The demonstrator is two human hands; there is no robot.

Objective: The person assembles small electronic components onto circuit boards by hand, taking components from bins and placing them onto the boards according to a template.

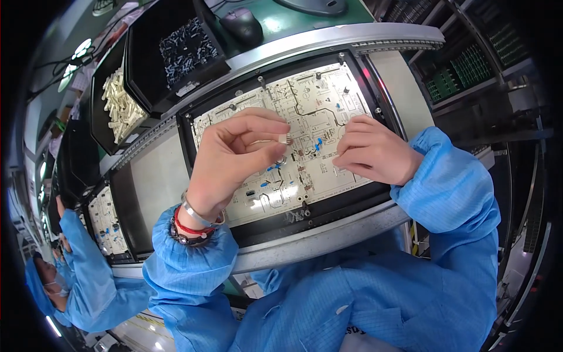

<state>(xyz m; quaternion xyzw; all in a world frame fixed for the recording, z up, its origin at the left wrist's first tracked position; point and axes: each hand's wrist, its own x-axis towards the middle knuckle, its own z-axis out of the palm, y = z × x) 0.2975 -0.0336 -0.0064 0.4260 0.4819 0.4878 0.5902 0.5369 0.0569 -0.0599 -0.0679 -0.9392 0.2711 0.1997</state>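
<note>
the left hand pinches one white connector above one circuit board

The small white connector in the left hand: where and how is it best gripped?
I'd pinch the white connector by opposite sides of its body, from the left, as the left hand does: it is small and blocky, and what look like pins face right, better avoided.

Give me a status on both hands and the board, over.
Left hand: pinching small white part above board. Right hand: fingers curled over board's right side, grip unclear. Board: lying in black frame, partly hidden by hands.
</note>
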